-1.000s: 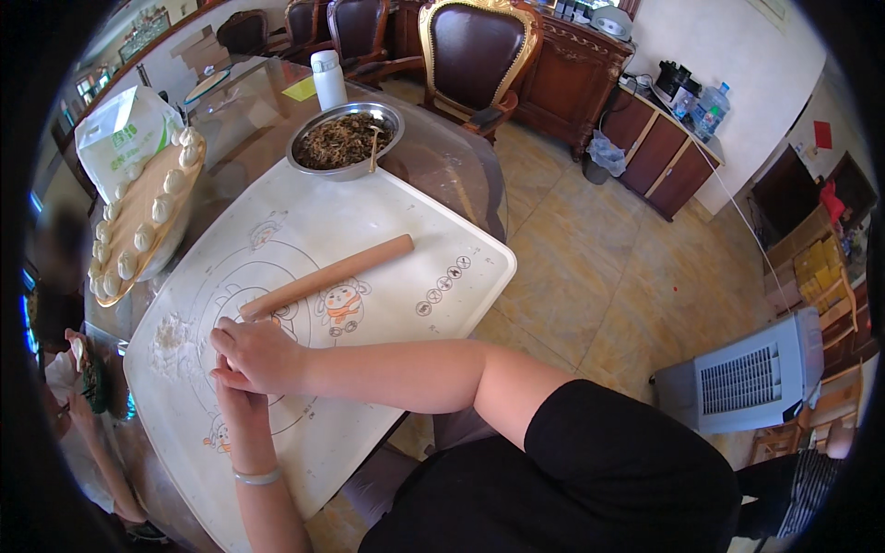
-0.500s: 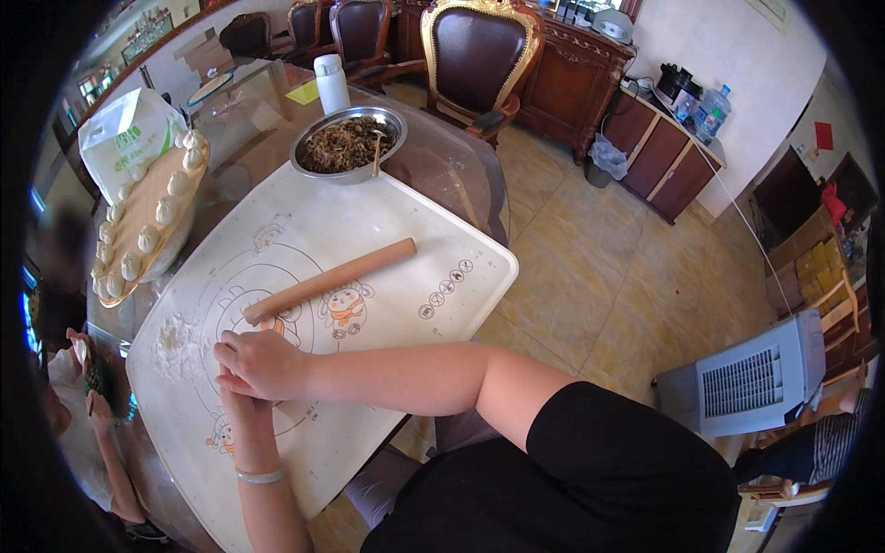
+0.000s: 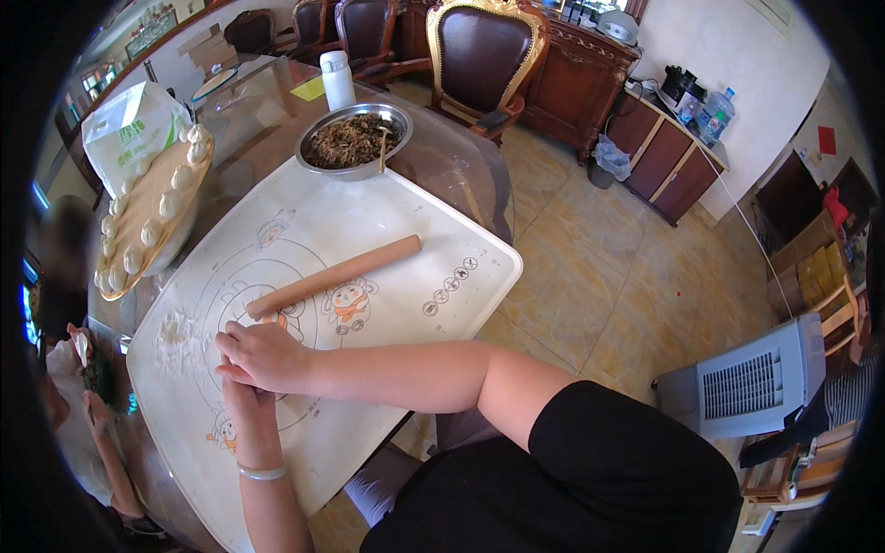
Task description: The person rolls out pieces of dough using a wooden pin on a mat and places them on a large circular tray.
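Right hand curled over left hand; any grip hidden, cannot tell. Rolling pin on white pastry mat just beyond, presumably leaving both free. Steel bowl at far corner, spoon inside, likely for reach.

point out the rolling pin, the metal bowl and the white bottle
Rolling pin [image 3: 336, 276]: head view, middle of its wooden length
Metal bowl [image 3: 339, 173]: head view, its near outer wall
White bottle [image 3: 339, 88]: head view, middle of its body

Green lettering marks the white bag; round signs line the pale mat.
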The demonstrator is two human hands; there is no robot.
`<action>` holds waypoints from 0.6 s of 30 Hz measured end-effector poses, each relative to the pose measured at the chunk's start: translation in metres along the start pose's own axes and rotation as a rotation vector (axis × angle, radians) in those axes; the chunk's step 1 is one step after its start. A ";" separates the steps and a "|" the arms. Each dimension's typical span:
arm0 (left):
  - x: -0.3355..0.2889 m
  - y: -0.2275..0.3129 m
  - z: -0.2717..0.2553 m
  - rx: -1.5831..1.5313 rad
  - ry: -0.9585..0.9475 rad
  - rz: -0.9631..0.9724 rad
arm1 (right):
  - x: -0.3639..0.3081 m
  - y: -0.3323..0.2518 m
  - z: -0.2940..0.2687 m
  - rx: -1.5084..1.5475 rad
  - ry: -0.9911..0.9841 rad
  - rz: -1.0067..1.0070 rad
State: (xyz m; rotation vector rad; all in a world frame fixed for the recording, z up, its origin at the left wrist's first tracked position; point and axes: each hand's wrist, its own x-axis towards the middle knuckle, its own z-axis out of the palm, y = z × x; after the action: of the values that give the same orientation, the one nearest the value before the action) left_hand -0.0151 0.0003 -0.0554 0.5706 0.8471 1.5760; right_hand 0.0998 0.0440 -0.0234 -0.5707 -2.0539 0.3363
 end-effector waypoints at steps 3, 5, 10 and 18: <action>0.001 -0.002 -0.003 -0.013 -0.004 -0.032 | -0.002 0.006 0.008 -0.013 0.000 -0.039; 0.001 -0.001 -0.007 -0.018 -0.004 -0.040 | -0.002 0.006 0.011 -0.010 0.040 -0.057; 0.004 -0.003 -0.009 -0.015 -0.026 -0.045 | 0.000 0.005 0.008 -0.017 0.052 -0.080; -0.004 0.005 0.014 -0.066 0.046 -0.103 | 0.000 0.004 0.007 -0.003 0.059 -0.085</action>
State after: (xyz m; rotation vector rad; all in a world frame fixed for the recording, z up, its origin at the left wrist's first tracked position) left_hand -0.0071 -0.0006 -0.0428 0.4379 0.8425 1.5225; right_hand 0.0948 0.0472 -0.0290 -0.4880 -2.0157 0.2635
